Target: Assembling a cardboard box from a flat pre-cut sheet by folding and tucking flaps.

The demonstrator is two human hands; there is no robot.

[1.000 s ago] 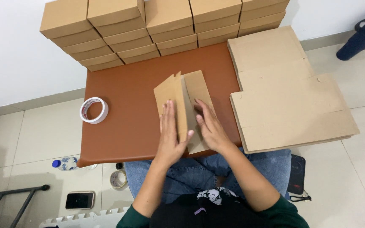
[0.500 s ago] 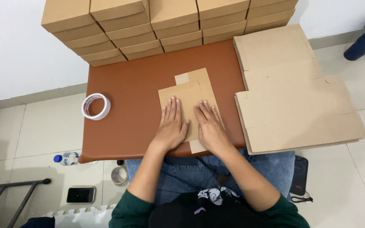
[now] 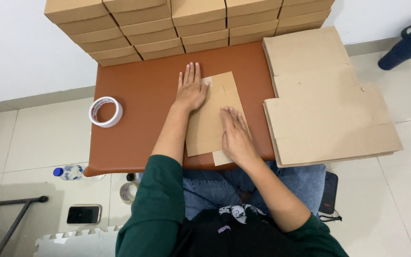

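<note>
Flat cardboard sheet pressed down, not yet a box

Both grips are spread flat, holding nothing: the left hand [image 3: 190, 90] presses the far left corner of the cardboard sheet [image 3: 213, 114] on the bench [image 3: 141, 104], the right hand [image 3: 236, 135] its near right edge. The sheet lies fully flat (no wall raised), so I judge the folding barely begun. Finished boxes [image 3: 186, 24] stand beyond the left hand, a stack of flat sheets [image 3: 329, 109] right of the right hand, a tape roll [image 3: 105, 112] well left.
</note>
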